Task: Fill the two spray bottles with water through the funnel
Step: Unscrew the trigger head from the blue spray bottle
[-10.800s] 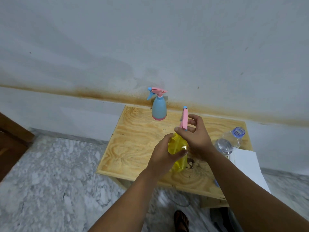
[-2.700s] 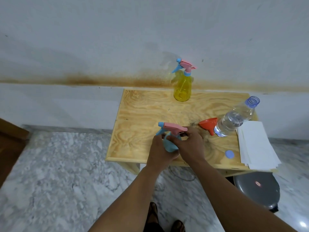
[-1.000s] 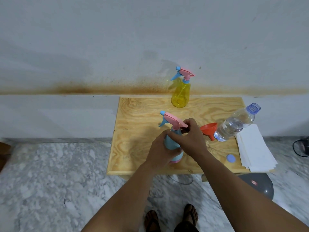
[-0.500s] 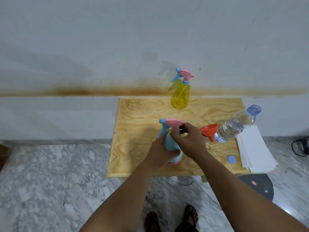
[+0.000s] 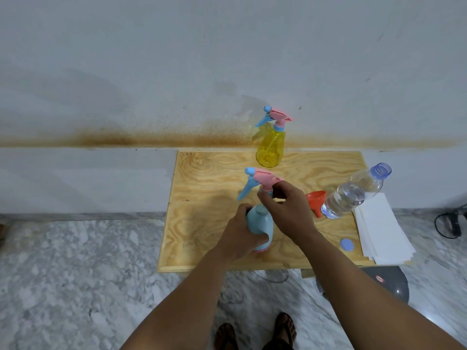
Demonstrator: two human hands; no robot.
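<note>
left hand (image 5: 240, 238): gripped the pale blue plastic spray bottle (image 5: 260, 228), frame centre
right hand (image 5: 286, 210): pinched its pink trigger head (image 5: 264, 179)

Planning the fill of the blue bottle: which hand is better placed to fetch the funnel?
Right hand: the orange funnel lies just beside it, while the left hand grips the blue spray bottle.

A small plywood table (image 5: 202, 223) is set against the wall on a marbled floor (image 5: 75, 274). On it are stood a yellow spray bottle (image 5: 270, 150) at the back edge, a blue spray bottle (image 5: 260, 227) near the front, an orange funnel (image 5: 316, 200) on its side, touching an uncapped water bottle (image 5: 353, 194), a blue cap (image 5: 347, 244), and white paper sheets (image 5: 379, 236) at the right edge.
</note>
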